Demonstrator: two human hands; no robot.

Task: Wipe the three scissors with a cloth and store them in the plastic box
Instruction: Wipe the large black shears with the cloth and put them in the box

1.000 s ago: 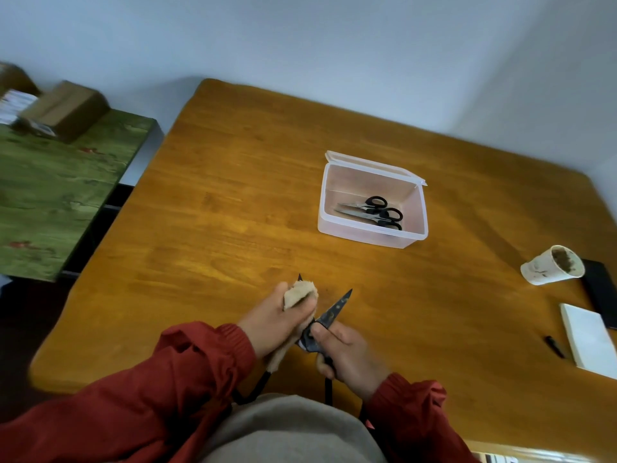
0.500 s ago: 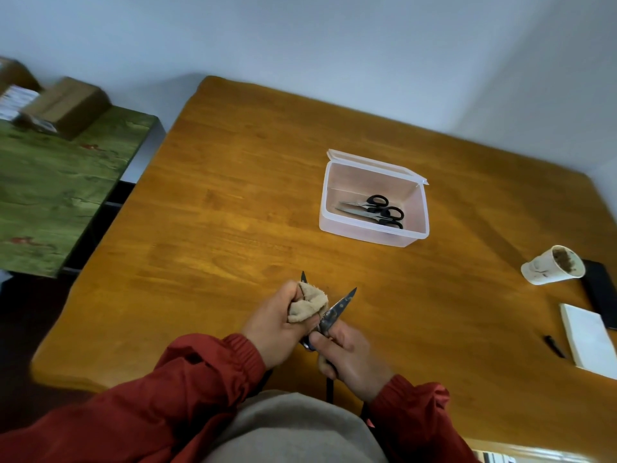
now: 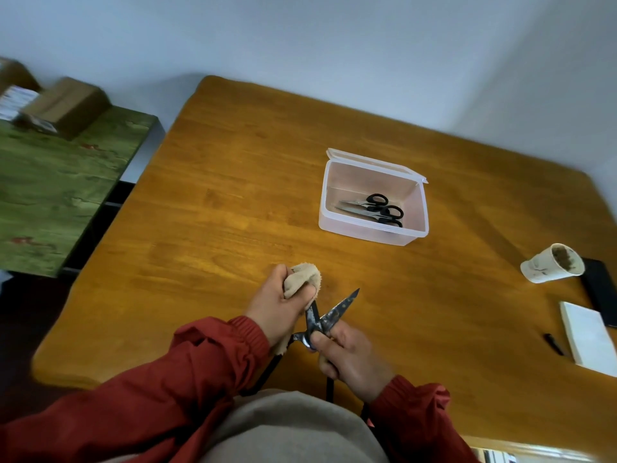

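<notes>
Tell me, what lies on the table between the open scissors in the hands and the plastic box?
Nothing: in the head view, only bare wooden table lies between the open scissors and the plastic box.

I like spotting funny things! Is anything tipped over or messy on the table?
Yes. The paper cup near the table's right edge lies tipped on its side, with brown residue inside. Also, the blades of the scissors being wiped look dark and blotchy.
</notes>
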